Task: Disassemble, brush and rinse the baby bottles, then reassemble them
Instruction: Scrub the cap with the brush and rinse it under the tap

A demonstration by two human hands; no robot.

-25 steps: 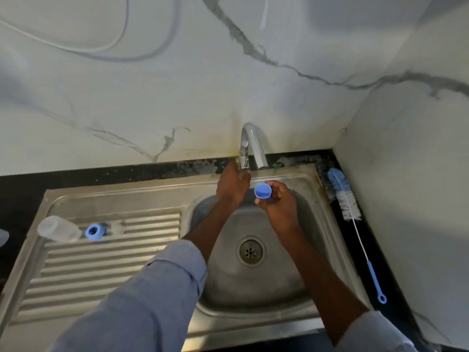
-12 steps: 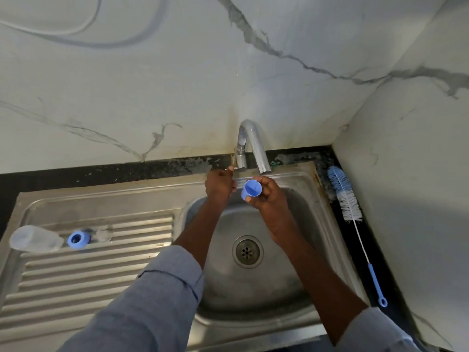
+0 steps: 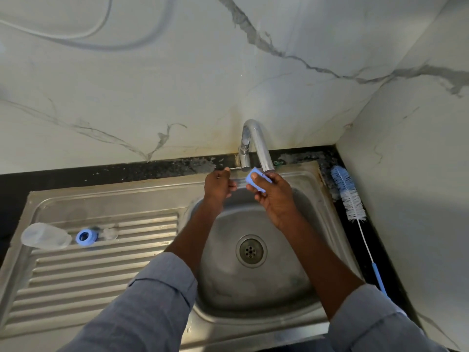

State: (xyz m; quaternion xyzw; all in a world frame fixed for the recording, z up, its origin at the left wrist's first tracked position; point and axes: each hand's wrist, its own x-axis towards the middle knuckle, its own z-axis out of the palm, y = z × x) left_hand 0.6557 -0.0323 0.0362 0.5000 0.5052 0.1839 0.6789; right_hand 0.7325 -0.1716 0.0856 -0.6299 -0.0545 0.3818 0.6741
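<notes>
My right hand holds a small blue bottle cap just below the spout of the chrome tap, above the sink basin. The cap is tilted on its side. My left hand is at the tap's thin side lever, fingers curled round it. On the ribbed drainboard at the left lie a clear bottle body, a blue collar ring and a clear teat.
A bottle brush with white and blue bristles and a long blue-tipped handle lies on the black counter strip right of the sink. Marble walls close in behind and on the right. The drain sits mid-basin.
My right hand has lifted the blue cap up to the spout and tipped it sideways. My left hand has shifted left from under the tap onto its lever.
</notes>
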